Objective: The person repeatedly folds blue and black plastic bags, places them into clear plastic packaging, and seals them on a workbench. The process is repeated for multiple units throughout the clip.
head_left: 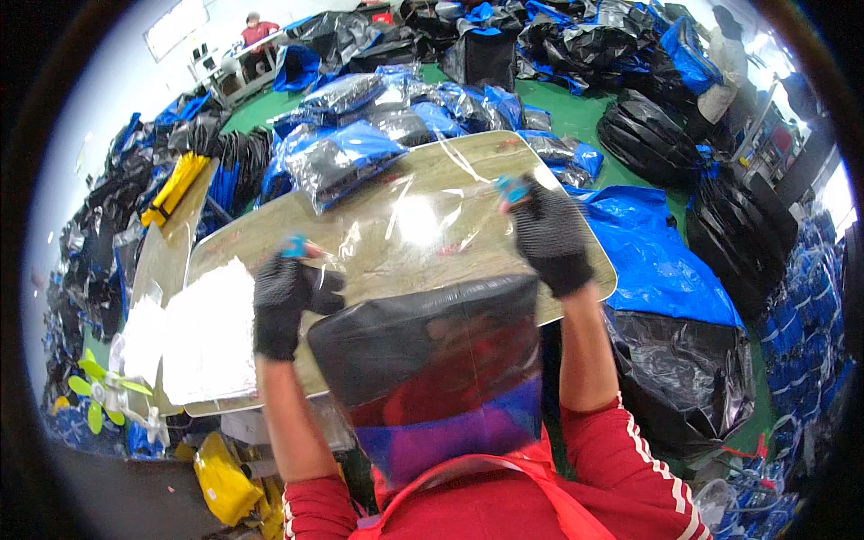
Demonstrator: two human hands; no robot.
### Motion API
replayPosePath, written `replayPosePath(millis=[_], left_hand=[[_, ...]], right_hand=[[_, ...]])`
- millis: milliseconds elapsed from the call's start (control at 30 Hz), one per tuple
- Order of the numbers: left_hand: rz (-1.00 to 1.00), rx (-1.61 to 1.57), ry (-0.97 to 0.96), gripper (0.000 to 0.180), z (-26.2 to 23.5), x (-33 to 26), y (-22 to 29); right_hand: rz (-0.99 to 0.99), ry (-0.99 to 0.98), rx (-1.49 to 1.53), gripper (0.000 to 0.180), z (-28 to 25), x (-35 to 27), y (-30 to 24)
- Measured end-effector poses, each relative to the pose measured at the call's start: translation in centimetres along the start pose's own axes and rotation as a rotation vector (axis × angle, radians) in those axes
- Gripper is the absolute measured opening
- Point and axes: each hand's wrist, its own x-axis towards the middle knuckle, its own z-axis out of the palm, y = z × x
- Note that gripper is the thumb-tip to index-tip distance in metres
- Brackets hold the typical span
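A clear plastic bag is held up at the centre of the frame, a folded black item seen inside its lower part. Its upper corners are gripped by the gloved left hand and right hand, above a table bearing white sheets at lower left.

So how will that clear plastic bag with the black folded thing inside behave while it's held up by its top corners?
The clear plastic bag looks thin and floppy, creasing between the left hand and right hand. Its glossy film is probably slippery. The black folded item likely weighs its lower half down.
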Motion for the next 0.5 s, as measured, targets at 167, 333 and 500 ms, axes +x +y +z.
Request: replayPosePath(millis=[167, 333, 500], left_hand=[[-0.375, -0.175, 0.199, 0.040, -0.3, 4.5, -16.3], [-0.218, -0.549, -0.013, 0.037, -0.9, 5.1, -19.1], [-0.286, -0.422, 0.040, 0.029, -0.9, 4.2, -15.4]], right_hand=[[0.532, -0.544, -0.326, 0.027, 10.5, -4.6, 8.5], [-0.221, -0.262, 0.050, 0.017, 16.0, -3.5, 4.4], [-0.320, -0.685, 0.026, 0.025, 22.4, -3.2, -0.8]])
